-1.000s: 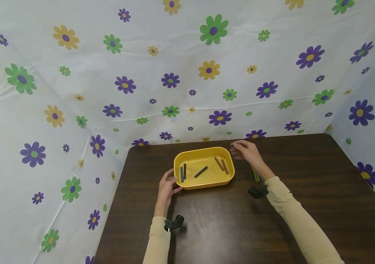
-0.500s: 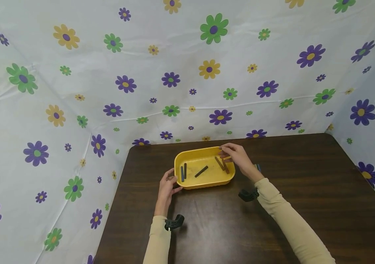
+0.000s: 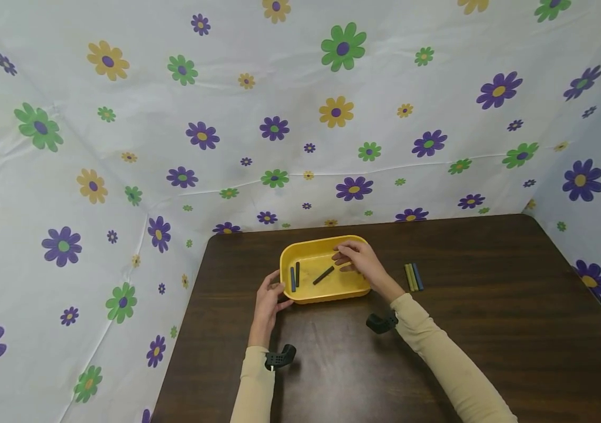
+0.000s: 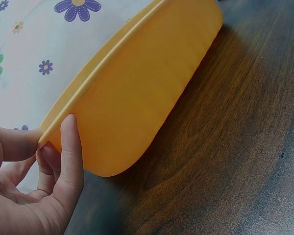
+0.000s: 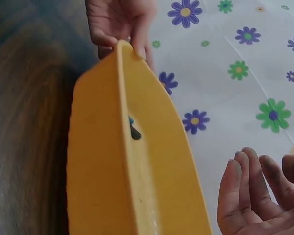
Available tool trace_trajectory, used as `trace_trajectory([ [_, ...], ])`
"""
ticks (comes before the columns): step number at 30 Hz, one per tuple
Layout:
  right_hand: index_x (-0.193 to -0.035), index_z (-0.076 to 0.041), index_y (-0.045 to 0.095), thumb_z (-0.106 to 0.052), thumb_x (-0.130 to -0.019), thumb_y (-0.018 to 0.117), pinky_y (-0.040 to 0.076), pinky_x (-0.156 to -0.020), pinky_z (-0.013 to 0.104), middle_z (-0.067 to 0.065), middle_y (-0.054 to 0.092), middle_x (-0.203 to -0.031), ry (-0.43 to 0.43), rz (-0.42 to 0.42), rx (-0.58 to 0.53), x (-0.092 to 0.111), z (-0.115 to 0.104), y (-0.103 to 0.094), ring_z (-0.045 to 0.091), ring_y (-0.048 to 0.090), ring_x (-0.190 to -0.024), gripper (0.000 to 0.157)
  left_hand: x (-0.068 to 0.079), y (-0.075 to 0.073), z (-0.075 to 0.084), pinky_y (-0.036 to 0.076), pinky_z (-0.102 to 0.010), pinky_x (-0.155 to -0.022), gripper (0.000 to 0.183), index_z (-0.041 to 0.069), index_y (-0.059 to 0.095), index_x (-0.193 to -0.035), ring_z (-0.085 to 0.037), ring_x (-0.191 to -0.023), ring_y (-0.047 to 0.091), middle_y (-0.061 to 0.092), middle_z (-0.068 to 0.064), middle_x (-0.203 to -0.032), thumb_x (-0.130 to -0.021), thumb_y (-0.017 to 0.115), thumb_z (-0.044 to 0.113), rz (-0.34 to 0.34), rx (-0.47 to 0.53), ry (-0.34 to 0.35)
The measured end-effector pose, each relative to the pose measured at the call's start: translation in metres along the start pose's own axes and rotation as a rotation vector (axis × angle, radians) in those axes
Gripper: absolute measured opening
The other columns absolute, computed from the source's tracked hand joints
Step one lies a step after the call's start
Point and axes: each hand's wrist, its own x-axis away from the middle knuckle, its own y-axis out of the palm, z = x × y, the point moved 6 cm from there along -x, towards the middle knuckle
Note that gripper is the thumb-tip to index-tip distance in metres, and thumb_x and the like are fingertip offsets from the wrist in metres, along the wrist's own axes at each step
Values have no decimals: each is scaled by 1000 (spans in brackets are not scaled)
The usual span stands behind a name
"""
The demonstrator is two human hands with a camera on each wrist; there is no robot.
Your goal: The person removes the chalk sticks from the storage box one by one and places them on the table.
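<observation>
My left hand [image 3: 267, 298] pinches the left end of a yellow plastic tray [image 4: 132, 93], its thumb at the rim and fingers against the outer wall. Over the right part of the tray hovers my right hand [image 3: 359, 261], fingers loosely bent and nothing between them in the right wrist view. Inside the tray, a blue chalk-like stick [image 3: 292, 279] and a black stick [image 3: 297, 274] lie side by side at the left. Another black stick [image 3: 323, 275] lies slanted in the middle, close to the right fingertips. The right hand hides the brown sticks.
To the right of the tray, two yellow-green sticks [image 3: 410, 277] and a blue stick [image 3: 417, 277] lie side by side on the dark wooden table [image 3: 490, 305]. Behind the table hangs a white flowered cloth [image 3: 300, 117].
My right hand has moved left from beyond the tray's right end to over its inside, covering the brown sticks and uncovering the sticks on the table. My left hand has stayed on the tray.
</observation>
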Motion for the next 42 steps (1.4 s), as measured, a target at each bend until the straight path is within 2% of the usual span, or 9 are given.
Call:
trace_trajectory([
  [3,-118,5,60,-26,-100,52,55,-80,44,17,68,-102,-5,-17,-32,-1,5,7,44,60,-101,37,-1,0,-1,55,-45,-80,48,6,38,-145,-45,-111,52,42,-31,-127,-98,49,7,2,0,0],
  [9,-112,3,63,-23,-99,54,52,-83,52,16,69,-98,17,-32,-76,-4,14,21,48,58,-103,31,-2,-2,-2,56,-43,-77,48,6,38,-145,-43,-108,55,44,-31,-125,-98,50,8,9,1,4],
  [16,-112,2,63,-23,-99,54,49,-86,56,15,69,-98,39,-55,-66,-7,21,43,42,62,-98,30,-3,-1,-2,55,-46,-81,50,5,37,-146,-36,-102,58,44,-31,-127,-98,51,9,9,1,-8],
  [22,-117,6,60,-21,-99,52,49,-86,57,21,67,-103,51,-81,-88,-14,27,65,37,64,-95,33,-5,-2,-3,55,-46,-80,48,6,38,-145,-42,-108,55,44,-30,-127,-98,50,8,9,-4,-10],
  [27,-121,9,57,-19,-99,52,53,-83,50,26,65,-108,83,-53,-81,-20,33,77,34,66,-94,36,-16,-5,-15,57,-42,-75,48,8,39,-145,-44,-109,54,46,-27,-124,-99,50,10,2,17,-7],
  [31,-121,10,56,-15,-99,51,54,-81,45,30,62,-112,110,-29,-76,-23,38,86,35,65,-96,33,-22,-8,-24,57,-39,-72,46,11,42,-143,-41,-107,56,48,-24,-122,-99,52,13,25,16,3],
  [38,-126,12,51,-4,-96,51,47,-92,52,32,57,-118,131,-9,-88,-31,45,102,41,59,-107,34,-23,-8,-25,58,-35,-70,43,12,45,-141,-34,-101,60,49,-25,-121,-98,52,13,51,-4,27],
  [42,-127,9,53,-4,-93,53,47,-92,52,29,57,-119,138,14,-60,-34,49,108,40,59,-105,36,-23,-8,-25,58,-35,-69,43,12,46,-140,-30,-97,61,50,-24,-119,-98,53,13,53,-7,30],
])
